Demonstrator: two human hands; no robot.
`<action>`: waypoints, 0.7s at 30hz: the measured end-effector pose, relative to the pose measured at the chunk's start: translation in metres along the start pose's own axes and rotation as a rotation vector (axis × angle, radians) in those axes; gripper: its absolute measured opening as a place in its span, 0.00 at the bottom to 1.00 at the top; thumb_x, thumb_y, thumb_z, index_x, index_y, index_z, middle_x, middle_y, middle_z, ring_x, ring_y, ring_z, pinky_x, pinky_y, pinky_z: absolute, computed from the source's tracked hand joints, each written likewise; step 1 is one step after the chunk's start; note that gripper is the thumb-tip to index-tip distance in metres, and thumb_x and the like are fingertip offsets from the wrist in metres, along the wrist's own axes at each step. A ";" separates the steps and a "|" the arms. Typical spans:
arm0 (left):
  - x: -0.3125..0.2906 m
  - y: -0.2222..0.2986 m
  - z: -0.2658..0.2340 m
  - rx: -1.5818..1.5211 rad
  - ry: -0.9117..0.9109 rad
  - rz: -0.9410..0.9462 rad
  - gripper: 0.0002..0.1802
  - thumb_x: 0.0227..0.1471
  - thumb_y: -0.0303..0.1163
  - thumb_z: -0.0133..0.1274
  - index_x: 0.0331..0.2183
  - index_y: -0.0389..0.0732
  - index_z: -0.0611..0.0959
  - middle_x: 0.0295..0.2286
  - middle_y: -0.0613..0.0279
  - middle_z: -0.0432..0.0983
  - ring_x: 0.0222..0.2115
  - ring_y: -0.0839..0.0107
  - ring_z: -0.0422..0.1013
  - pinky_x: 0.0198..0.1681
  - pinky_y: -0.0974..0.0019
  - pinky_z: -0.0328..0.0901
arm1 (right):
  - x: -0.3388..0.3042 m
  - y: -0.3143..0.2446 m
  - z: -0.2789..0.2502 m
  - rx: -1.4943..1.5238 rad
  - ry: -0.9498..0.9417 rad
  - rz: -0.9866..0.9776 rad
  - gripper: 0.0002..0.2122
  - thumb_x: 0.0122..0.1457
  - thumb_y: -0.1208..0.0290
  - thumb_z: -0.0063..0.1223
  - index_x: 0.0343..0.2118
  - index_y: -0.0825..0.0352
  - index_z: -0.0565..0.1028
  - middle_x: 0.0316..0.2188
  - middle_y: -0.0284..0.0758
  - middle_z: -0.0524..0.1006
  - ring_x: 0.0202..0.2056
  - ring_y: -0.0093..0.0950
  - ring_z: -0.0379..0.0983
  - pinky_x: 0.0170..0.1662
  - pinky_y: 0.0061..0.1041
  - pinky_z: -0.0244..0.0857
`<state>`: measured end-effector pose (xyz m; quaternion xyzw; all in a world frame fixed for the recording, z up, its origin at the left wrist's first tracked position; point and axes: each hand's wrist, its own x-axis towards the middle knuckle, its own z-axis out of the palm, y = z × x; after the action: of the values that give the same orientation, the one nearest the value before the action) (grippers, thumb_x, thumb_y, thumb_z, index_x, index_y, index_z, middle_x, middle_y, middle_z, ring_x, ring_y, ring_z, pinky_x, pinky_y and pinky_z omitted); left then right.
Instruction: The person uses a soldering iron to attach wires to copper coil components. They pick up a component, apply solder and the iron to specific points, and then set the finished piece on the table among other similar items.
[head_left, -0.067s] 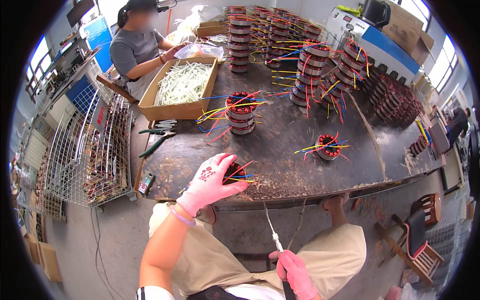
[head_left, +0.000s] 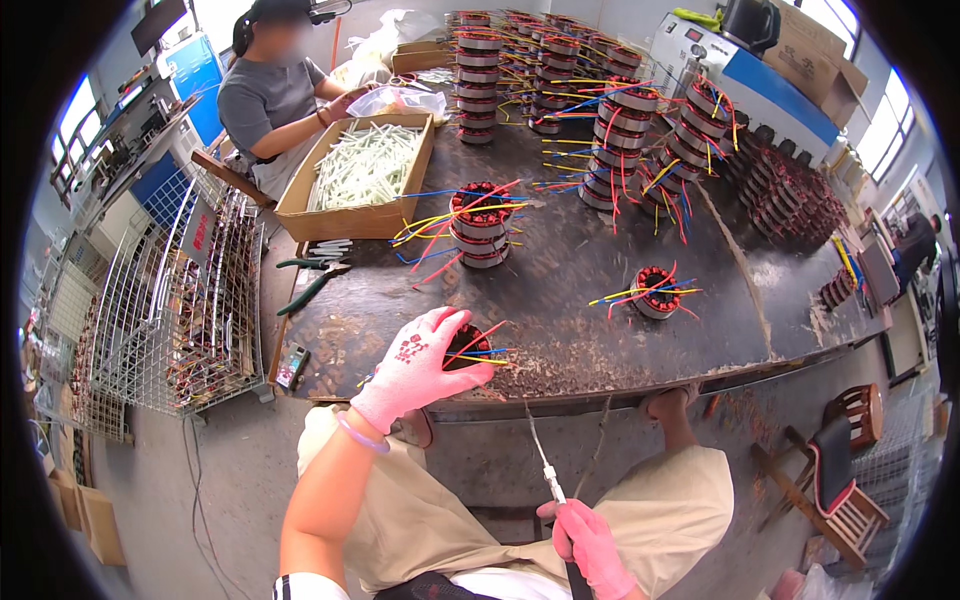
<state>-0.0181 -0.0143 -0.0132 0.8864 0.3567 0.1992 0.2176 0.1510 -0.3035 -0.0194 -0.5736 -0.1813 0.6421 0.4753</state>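
My left hand, in a pink glove, is closed around a small motor stator at the table's front edge. Red, blue and yellow wires stick out of this stator, and the glove covers its left side. Low in front of my lap, my right hand, also gloved in pink, closes on a slim tool. The tool has a thin greyish shaft and a white collar; its exact kind is unclear. Its tip points up toward the table edge. Beyond my left hand stand stacked stators, and a single stator sits to the right.
A cardboard box of white tubes stands at the far left, near a seated person. Green-handled pliers and a small box lie at the left edge. Tall stator stacks fill the back. A wooden chair stands right.
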 end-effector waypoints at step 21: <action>-0.005 -0.012 -0.015 0.120 -0.096 0.059 0.56 0.26 0.41 0.74 0.59 0.39 0.68 0.50 0.51 0.70 0.49 0.48 0.69 0.52 0.54 0.66 | 0.015 0.003 0.004 0.017 -0.071 0.050 0.14 0.71 0.65 0.41 0.47 0.70 0.74 0.16 0.23 0.64 0.18 0.12 0.54 0.22 0.15 0.47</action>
<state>-0.0354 -0.0065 -0.0078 0.9165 0.3311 0.1409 0.1749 0.1478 -0.2911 -0.0296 -0.5506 -0.1784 0.6753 0.4572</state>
